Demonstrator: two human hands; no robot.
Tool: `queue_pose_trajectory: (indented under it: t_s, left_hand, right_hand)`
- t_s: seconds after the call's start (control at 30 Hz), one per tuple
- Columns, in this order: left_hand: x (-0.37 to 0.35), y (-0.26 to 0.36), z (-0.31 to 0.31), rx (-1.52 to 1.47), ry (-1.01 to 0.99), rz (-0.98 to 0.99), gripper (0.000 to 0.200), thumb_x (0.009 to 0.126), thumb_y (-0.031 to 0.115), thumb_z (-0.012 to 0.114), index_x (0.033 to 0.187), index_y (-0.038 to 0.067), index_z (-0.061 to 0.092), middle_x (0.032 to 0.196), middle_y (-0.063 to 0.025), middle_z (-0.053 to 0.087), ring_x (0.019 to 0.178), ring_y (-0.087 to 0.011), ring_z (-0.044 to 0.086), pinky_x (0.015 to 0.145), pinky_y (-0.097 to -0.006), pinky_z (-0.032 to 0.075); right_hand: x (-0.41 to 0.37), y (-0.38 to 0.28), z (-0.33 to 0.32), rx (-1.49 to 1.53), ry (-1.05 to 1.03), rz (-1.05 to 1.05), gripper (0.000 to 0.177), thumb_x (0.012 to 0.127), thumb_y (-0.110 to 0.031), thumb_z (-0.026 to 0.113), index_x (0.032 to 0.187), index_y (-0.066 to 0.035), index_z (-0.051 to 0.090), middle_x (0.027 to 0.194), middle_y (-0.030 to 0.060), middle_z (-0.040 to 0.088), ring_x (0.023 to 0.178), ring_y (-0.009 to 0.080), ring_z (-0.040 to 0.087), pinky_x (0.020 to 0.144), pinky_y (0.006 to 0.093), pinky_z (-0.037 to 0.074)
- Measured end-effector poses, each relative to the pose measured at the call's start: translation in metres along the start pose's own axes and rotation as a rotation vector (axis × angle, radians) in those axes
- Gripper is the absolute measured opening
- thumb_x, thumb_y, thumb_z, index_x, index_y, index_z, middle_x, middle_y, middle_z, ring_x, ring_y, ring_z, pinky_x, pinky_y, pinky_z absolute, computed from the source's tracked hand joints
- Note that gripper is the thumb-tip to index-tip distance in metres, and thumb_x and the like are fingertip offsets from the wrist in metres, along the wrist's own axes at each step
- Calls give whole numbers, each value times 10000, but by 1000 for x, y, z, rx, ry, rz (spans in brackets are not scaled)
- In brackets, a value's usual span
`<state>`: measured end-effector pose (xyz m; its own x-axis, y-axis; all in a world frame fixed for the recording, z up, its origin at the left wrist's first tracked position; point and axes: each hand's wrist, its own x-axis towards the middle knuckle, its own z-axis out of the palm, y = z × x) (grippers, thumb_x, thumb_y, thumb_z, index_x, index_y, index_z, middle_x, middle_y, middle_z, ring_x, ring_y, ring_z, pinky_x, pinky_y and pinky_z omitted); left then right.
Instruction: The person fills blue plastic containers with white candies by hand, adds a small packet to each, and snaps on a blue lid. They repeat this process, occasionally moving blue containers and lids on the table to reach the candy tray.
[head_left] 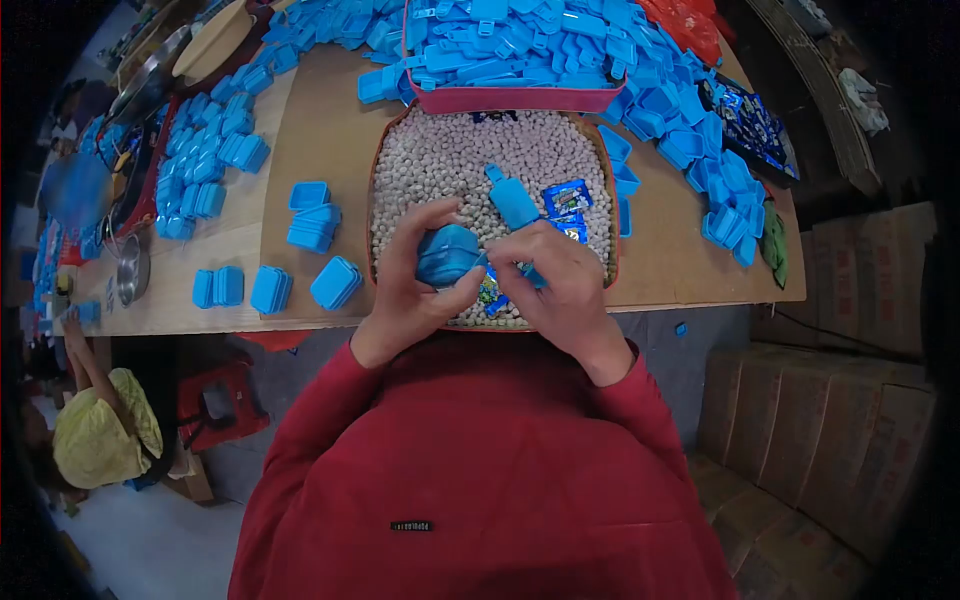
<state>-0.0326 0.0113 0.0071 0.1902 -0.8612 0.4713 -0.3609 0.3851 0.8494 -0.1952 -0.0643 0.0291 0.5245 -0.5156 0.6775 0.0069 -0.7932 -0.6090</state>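
A rounded blue plastic case sits in my left hand, with the fingers and thumb curled round it. My right hand is closed, its fingertips pinched together at the right edge of that case. Another bit of blue plastic shows under the right fingers, partly hidden. Both hands are over a tray of small pale pellets. On the pellets lie a blue case with a tab and printed blue packets, just beyond my right hand. One more packet is partly covered between my hands.
A pink-red bin heaped with blue cases stands behind the tray. Small stacks of cases sit to the left, loose cases and a dark tray of packets to the right. Cardboard boxes and a person in yellow flank the table.
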Motion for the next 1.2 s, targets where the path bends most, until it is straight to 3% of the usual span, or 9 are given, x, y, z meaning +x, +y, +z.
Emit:
queue_pose_trajectory:
  t_s: [0.2,0.43,0.5,0.6,0.67,0.7,0.77,1.0,1.2]
  left_hand:
    - [5,4,12,205,189,292,520,575,23,745,1057,39,550,930,-123,596,762,-255,602,674,-336,492]
    - [7,6,12,249,147,352,407,580,32,728,959,48,580,838,-117,605,741,-294,607,682,-367,487]
    - [4,4,3,173,109,183,393,618,58,730,981,31,583,858,-119,606,775,-303,616,706,-365,493]
    - [-9,14,-35,159,129,-120,379,729,154,793,1018,15,591,885,-98,620,837,-180,627,723,-305,494]
    - [-22,5,-73,3,378,-382,300,786,161,770,1002,13,624,887,-70,631,825,-128,607,715,-264,482]
    - [-31,2,-95,16,494,-470,259,802,154,754,984,11,637,888,-62,635,818,-117,603,709,-250,480]
    - [-49,-5,-121,316,624,-438,223,801,158,748,953,19,661,891,-80,638,812,-146,596,702,-276,475]
    - [-73,-36,-126,1079,563,-182,256,759,217,761,952,68,685,966,-94,632,961,-270,535,840,-399,395]
    - [-77,-57,-141,1237,606,-177,262,834,265,658,1020,81,665,1058,-125,603,1030,-308,513,920,-454,345]
  right_hand:
    - [2,8,-1,68,-13,-95,192,715,78,678,808,-42,562,842,102,668,754,238,663,627,318,523]
    - [-3,14,-3,78,-116,2,150,748,77,642,822,-16,550,804,99,619,718,271,620,630,331,495]
    - [-8,10,9,175,-112,272,166,776,52,663,888,-19,564,814,95,602,734,253,614,661,324,484]
    - [-5,5,13,31,-153,220,214,795,15,683,974,-27,572,881,107,578,785,226,590,711,321,475]
    - [-10,15,10,30,-100,248,198,810,1,674,980,-24,575,877,97,571,780,208,582,706,314,470]
    - [-15,22,8,39,-97,349,193,837,24,633,1018,-11,577,899,53,548,801,120,549,722,245,459]
    - [-14,24,7,71,-83,428,183,842,26,629,1013,-11,577,889,47,540,801,111,548,715,239,457]
    - [-5,14,17,22,-128,395,145,844,-13,631,984,-10,592,891,89,548,754,175,562,680,302,461]
    - [-9,22,15,3,-169,408,157,841,26,620,991,-3,584,931,54,558,784,131,569,702,265,472]
